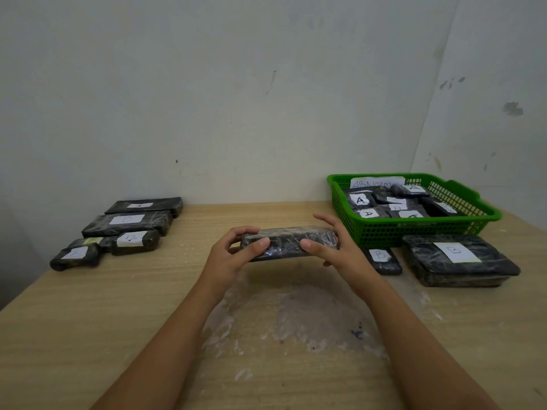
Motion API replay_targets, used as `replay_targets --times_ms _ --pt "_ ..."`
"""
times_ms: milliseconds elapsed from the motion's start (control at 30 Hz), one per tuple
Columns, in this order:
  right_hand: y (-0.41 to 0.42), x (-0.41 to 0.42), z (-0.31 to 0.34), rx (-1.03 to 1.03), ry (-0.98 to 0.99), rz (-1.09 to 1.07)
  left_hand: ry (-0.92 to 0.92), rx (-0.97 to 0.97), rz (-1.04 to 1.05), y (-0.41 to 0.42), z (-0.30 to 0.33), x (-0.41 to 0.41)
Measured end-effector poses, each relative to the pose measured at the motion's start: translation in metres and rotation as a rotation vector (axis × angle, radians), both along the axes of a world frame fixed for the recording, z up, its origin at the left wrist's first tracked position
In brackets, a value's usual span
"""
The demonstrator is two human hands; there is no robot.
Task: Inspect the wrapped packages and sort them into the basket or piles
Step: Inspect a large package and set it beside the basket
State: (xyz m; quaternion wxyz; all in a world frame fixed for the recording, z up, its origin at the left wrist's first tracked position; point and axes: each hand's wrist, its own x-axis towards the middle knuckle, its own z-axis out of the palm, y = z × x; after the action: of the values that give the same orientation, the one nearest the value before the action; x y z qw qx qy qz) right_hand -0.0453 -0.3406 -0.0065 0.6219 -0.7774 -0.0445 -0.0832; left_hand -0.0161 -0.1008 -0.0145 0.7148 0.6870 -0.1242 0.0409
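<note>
I have the wrapped package (288, 242) up in both hands at the centre of the view, held just above the worktop (88, 321), its long axis running from nine o'clock to three o'clock across me. My left hand (233, 253) grips the nine o'clock end, thumb on the near face and fingers (236, 232) curled over the far edge. My right hand (331, 247) takes the three o'clock end, thumb pressed on the near face, the other fingers partly lifted and spread above the top. I can see no label on the face turned to me, so I judge the inspecting is still in hand.

The green basket (414, 229), with its "ABNormal" paper and several packages inside, sits at about two o'clock from the package, close beyond my right hand. Two packages marked B (453, 260) lie at three o'clock, just in front of the basket. The left pile (118, 229), mixed A and B labels, lies at ten o'clock, well apart. My right hand is the nearer one for the basket or the B packages; the left for the far pile.
</note>
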Motion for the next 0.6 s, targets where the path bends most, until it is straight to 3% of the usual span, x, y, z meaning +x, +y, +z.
replay_targets --times_ms 600 --pt "0.0034 -0.002 0.0036 0.162 -0.034 0.084 0.066 -0.059 -0.103 0.0091 -0.0066 0.0084"
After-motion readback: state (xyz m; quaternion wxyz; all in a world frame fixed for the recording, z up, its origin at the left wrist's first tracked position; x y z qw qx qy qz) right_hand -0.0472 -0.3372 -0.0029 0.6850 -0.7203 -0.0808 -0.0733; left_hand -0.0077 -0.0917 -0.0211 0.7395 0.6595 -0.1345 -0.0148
